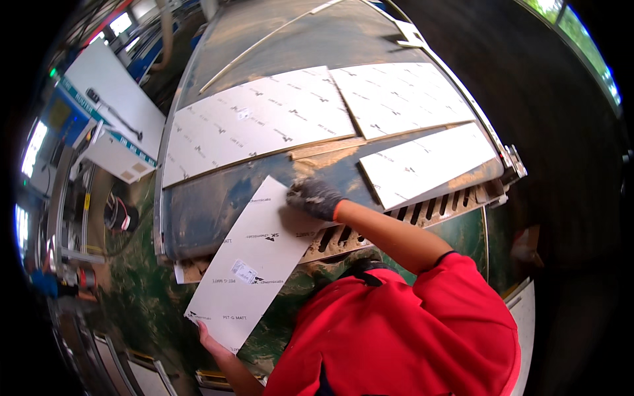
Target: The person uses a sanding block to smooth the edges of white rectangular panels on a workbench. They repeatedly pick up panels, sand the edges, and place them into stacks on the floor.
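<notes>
A white printed panel [254, 257] with a small label slants across the near edge of the conveyor bed, its lower end hanging out over the floor. My left hand [214, 340], bare, grips the panel's lower corner, with the thumb on the printed face. At the panel's far end, my right hand [316, 198] in a dark grey glove has its fingers curled over the edge; the fingertips are partly hidden. Sawdust lies beside the glove. A smaller white panel [422, 168] rests to the right of my right hand.
Two larger white panels [257, 125] [399, 99] lie farther back on the dusty conveyor bed [218, 211]. A wooden strip [327, 148] lies along their front edge. A slotted rail [429, 208] runs along the near side. At left stand a white machine cabinet [112, 86] and a black bucket [121, 214].
</notes>
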`<state>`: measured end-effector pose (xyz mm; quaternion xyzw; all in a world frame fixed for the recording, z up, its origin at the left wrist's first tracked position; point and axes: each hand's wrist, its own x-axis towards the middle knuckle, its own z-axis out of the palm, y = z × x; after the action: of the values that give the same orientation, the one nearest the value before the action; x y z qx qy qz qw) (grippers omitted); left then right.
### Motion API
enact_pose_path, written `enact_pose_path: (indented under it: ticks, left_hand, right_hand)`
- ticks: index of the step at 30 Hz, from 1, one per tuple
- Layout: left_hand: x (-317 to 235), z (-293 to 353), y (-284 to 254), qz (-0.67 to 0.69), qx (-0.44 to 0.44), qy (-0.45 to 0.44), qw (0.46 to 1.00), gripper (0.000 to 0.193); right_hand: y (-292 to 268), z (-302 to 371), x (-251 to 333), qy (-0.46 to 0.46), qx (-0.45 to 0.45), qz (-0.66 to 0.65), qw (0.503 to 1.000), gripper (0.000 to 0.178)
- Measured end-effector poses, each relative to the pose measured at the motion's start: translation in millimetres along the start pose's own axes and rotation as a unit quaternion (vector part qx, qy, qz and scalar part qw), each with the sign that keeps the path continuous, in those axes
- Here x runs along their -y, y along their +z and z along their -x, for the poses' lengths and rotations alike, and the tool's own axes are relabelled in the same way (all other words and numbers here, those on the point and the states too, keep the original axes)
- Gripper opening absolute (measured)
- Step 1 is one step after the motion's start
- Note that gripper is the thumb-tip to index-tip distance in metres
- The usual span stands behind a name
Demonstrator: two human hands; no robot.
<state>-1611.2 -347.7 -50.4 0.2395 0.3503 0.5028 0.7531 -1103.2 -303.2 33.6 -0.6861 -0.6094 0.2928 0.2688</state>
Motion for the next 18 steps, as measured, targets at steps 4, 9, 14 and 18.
enact_pose_path:
  ticks: [4,9,14,18]
  left_hand:
    - [18.5,-49.4,77.3,-0.015,0.08,-0.044,0.996,0.065]
    - [91.7,-119.2,205.4,-0.056,0.104,-0.145,0.982,0.062]
    - [178.1,-127.3,368.3,-0.157,0.132,-0.118,0.971,0.038]
    - [248.3,-120.3,432.5,-0.245,0.159,-0.085,0.953,0.033]
  right_hand:
    - [-71.4,72.9,-39.6,0.073,-0.132,-0.207,0.967,0.044]
    - [-169.1,164.7,-124.0,0.228,-0.237,-0.354,0.875,0.041]
    - [-259.4,244.1,-223.2,0.3,-0.357,-0.234,0.853,0.032]
    - [-307.0,275.7,-287.7,0.312,-0.434,-0.156,0.83,0.044]
